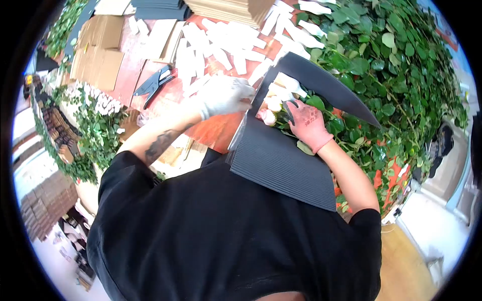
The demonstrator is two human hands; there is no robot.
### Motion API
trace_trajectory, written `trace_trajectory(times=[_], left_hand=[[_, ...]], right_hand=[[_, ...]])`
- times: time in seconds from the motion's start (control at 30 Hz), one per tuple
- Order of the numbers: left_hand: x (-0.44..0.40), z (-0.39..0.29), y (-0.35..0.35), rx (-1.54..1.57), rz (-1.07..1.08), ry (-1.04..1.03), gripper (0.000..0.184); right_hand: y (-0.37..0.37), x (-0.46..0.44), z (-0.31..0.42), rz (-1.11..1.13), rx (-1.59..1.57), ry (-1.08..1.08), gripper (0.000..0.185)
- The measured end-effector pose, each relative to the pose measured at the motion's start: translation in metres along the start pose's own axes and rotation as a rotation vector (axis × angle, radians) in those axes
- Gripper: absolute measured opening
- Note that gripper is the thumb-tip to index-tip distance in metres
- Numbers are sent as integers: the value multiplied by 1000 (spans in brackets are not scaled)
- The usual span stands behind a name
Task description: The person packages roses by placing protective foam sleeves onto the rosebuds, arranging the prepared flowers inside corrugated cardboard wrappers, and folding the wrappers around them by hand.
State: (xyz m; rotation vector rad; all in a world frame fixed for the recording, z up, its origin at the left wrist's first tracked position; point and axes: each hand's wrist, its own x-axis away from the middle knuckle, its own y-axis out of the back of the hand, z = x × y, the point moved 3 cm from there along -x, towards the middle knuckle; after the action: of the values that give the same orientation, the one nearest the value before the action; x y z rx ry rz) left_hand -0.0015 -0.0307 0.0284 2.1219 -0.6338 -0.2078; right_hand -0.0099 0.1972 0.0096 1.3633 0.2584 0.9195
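Note:
My left hand, in a white glove, is at the left edge of a dark corrugated sheet; its fingers are bent together, and what they hold is too small to make out. My right hand, in a pink glove with dark fingertips, rests over pale roses lying on the sheet. Its fingers are partly hidden among the stems and leaves. White sleeves cover some of the rose heads. The far part of the sheet curves upward behind the flowers.
On the red table are a blue-black stapler-like tool and many white sleeves. Stacked cardboard stands at the far left, with more at the back. A large heap of leafy stems fills the right side.

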Motion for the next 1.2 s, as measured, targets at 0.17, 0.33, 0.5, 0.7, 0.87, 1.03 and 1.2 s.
trace_trajectory(times=[0.17,0.33,0.5,0.7,0.87,1.03,1.2], left_hand=[[-15,11,-37,13,155,161,23],[-20,4,-27,-1,248,232,29],[-17,2,-26,-92,266,232,33],[-20,9,-33,-85,338,257,31],[-20,9,-34,-69,271,183,33],[-14,9,-25,-143,275,213,26],[-24,-26,11,98,-260,-153,18]], right_hand=[[-5,0,-6,-40,30,-27,46],[-5,-3,-3,-2,34,-69,48],[-2,-4,-1,16,15,-81,47],[0,-3,0,-20,-1,-52,46],[-1,-4,0,-42,11,-45,43],[-5,-3,0,-19,41,-7,42],[2,9,7,-126,104,76,27]])
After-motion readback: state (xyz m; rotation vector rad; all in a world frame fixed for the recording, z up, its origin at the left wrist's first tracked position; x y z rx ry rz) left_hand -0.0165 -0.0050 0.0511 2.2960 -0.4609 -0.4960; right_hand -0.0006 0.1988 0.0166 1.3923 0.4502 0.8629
